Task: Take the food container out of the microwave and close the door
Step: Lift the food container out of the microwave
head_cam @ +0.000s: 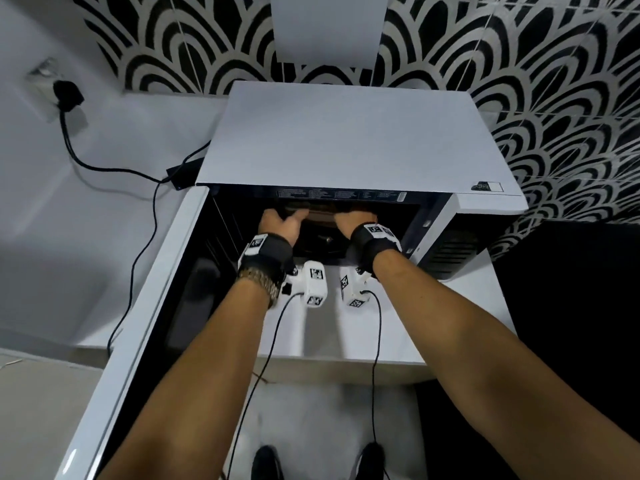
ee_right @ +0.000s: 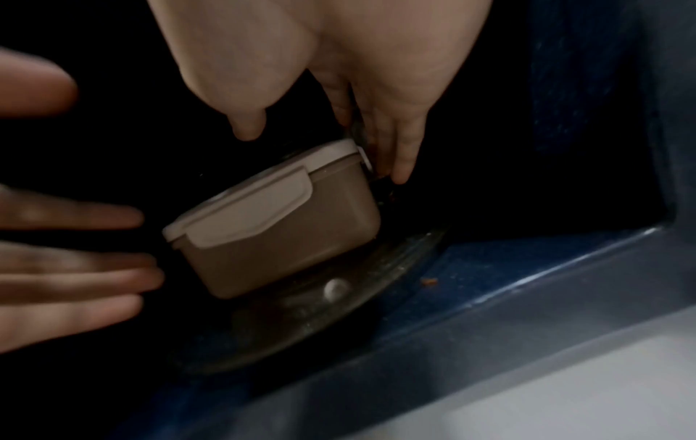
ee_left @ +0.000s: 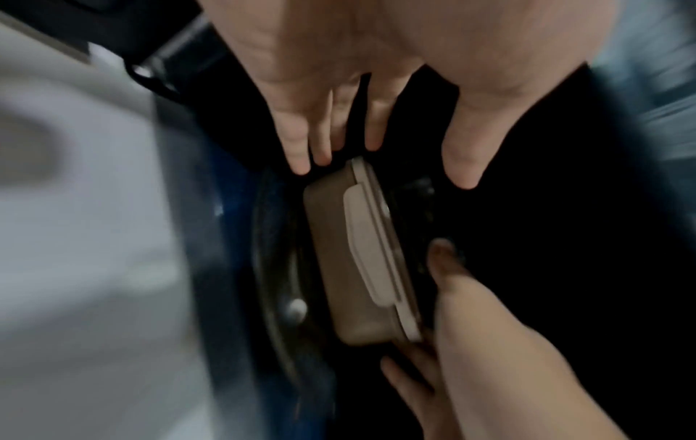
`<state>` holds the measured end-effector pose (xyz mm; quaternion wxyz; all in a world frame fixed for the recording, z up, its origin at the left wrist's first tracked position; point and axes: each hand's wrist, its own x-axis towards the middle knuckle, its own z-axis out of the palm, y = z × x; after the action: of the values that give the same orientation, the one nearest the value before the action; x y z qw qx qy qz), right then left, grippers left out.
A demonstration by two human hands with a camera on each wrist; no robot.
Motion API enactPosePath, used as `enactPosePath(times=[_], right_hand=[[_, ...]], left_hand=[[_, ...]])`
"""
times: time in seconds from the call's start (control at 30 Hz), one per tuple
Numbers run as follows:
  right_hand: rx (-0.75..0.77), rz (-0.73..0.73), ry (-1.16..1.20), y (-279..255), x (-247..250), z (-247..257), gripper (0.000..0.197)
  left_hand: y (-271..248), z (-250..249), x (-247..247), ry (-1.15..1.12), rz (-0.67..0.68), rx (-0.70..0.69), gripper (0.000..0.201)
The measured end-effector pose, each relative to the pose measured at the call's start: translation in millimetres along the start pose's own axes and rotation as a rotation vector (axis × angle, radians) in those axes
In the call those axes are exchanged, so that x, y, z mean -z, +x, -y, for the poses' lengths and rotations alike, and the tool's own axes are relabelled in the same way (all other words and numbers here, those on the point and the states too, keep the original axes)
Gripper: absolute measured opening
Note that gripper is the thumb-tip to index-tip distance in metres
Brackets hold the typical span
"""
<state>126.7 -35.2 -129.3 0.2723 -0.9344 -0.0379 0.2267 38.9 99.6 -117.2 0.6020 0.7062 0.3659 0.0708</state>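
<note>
A brown food container (ee_right: 282,232) with a pale clip-on lid stands on the glass turntable (ee_right: 339,315) inside the white microwave (head_cam: 346,140). In the head view only a brown strip of the container (head_cam: 320,216) shows between my hands. The microwave door (head_cam: 138,306) is swung wide open to the left. My left hand (head_cam: 284,220) (ee_left: 376,143) reaches in with fingers spread, its tips close to the container's (ee_left: 354,253) left end. My right hand (head_cam: 349,221) (ee_right: 320,128) is at the right end, straight fingers alongside it and thumb above the lid. Neither hand grips it.
A black plug and cable (head_cam: 69,95) run across the white counter left of the microwave. Black-and-white patterned tiles cover the wall behind. The microwave sits on a white shelf (head_cam: 450,323). A small crumb (ee_right: 429,281) lies on the blue cavity floor.
</note>
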Motion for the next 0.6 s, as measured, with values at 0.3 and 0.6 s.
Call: enactPosePath(times=[0.3, 0.6], right_hand=[[0.016, 0.17, 0.018, 25.2, 0.5, -9.6, 0.082], [-0.08, 0.086, 0.396, 19.3, -2.3, -16.5, 0.071]], left_hand=[[61.5, 4.0, -13.5, 0.24, 0.211, 0.164, 0.051], [40.7, 15.6, -8.6, 0.186, 0.058, 0.105, 0.037]])
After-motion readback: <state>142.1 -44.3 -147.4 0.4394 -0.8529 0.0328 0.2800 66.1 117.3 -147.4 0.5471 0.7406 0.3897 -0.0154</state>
